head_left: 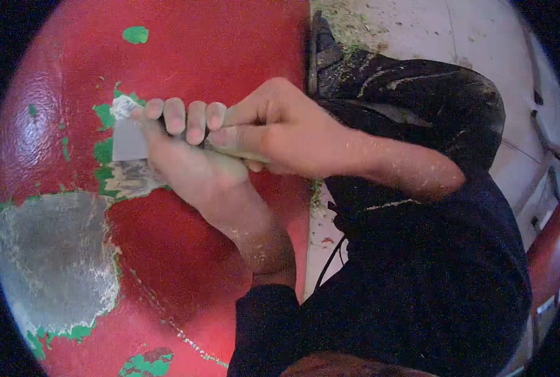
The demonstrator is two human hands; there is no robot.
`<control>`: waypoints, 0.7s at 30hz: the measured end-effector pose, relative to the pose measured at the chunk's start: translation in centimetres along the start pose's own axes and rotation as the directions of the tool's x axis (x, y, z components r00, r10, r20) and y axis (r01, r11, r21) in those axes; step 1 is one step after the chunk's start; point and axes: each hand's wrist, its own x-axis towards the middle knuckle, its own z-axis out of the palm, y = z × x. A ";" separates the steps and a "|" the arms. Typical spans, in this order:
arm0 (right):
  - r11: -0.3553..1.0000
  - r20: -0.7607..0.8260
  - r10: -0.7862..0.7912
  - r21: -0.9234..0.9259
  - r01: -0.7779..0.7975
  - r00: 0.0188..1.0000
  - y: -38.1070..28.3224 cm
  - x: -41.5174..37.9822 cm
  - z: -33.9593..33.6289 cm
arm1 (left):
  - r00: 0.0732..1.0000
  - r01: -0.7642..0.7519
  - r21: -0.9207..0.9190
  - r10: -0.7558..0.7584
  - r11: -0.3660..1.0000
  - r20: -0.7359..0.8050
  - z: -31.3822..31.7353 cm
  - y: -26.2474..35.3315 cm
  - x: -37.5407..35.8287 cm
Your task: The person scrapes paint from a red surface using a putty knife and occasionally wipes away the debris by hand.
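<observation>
A scraper with a flat, pale grey blade (129, 142) lies against a red painted surface (230, 44), over a stripped patch edged in green. My left hand (195, 166) is closed round the scraper close to the blade, its thumb stretched toward the blade's upper end. Just to the right, my right hand (289, 129) grips the handle end, its fingers wrapped and touching the left hand. Most of the handle is hidden between the two hands. White powder (124, 105) shows at the blade's upper edge.
A large bare grey patch (57, 257) with ragged green edges spreads at lower left. More green spots (135, 34) dot the red surface. My dark-trousered leg (430, 103) rests on the right, beside a pale tiled floor (418, 28) with green flakes.
</observation>
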 end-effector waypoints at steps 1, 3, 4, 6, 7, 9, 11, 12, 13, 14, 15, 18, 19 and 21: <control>0.991 -0.070 -0.080 -0.110 0.072 0.994 0.9 -0.5 0.2 | 0.999 0.039 0.016 -0.039 0.999 0.010 -0.6 0.0 -0.3; 0.910 -0.140 -0.289 -0.349 0.226 0.947 2.8 -1.0 0.7 | 0.998 0.056 0.089 -0.055 0.995 -0.003 -0.6 0.3 -0.3; 0.936 -0.185 -0.233 -0.309 0.169 0.955 2.6 -0.9 0.9 | 0.999 0.041 0.141 -0.038 0.989 -0.027 -0.1 -0.3 0.0; 0.875 -0.219 -0.340 -0.430 0.222 0.915 2.2 0.6 1.2 | 0.994 0.105 0.058 -0.104 0.993 -0.024 0.5 0.0 1.1; 0.840 -0.247 -0.393 -0.489 0.236 0.886 2.0 1.0 1.3 | 0.995 0.098 0.100 -0.096 0.990 -0.016 0.8 0.0 1.1; 0.812 -0.224 -0.413 -0.529 0.246 0.883 2.2 0.4 1.4 | 0.998 0.059 0.163 -0.059 0.985 -0.007 1.3 0.3 1.1; 0.783 -0.165 -0.380 -0.581 0.222 0.910 2.5 -0.4 0.8 | 0.998 0.065 0.155 -0.061 0.986 -0.030 0.6 -0.2 0.1; 0.758 -0.153 -0.410 -0.606 0.242 0.899 2.0 0.4 0.5 | 0.997 0.068 0.151 -0.062 0.986 -0.044 0.8 -0.3 -0.2; 0.745 -0.156 -0.424 -0.621 0.245 0.892 1.6 1.1 0.6 | 0.999 0.045 0.140 -0.042 0.989 -0.027 0.8 -0.1 0.3; 0.744 -0.167 -0.427 -0.623 0.241 0.889 1.7 1.3 0.9 | 0.999 0.034 0.139 -0.031 0.990 -0.023 1.0 0.5 1.3; 0.760 -0.186 -0.430 -0.603 0.243 0.884 2.2 1.1 1.4 | 1.000 0.018 0.137 -0.015 0.990 -0.020 1.4 1.1 1.9; 0.752 -0.188 -0.465 -0.600 0.274 0.865 2.3 0.2 1.8 | 0.997 0.065 0.108 -0.060 0.992 -0.049 0.6 -0.1 -0.1; 0.754 -0.177 -0.461 -0.595 0.278 0.870 2.0 0.2 1.6 | 0.996 0.071 0.102 -0.066 0.992 -0.052 0.0 -0.7 -0.7; 0.766 -0.171 -0.436 -0.585 0.265 0.884 2.0 0.2 1.2 | 0.994 0.106 -0.001 -0.106 0.994 0.016 -0.4 -0.5 0.1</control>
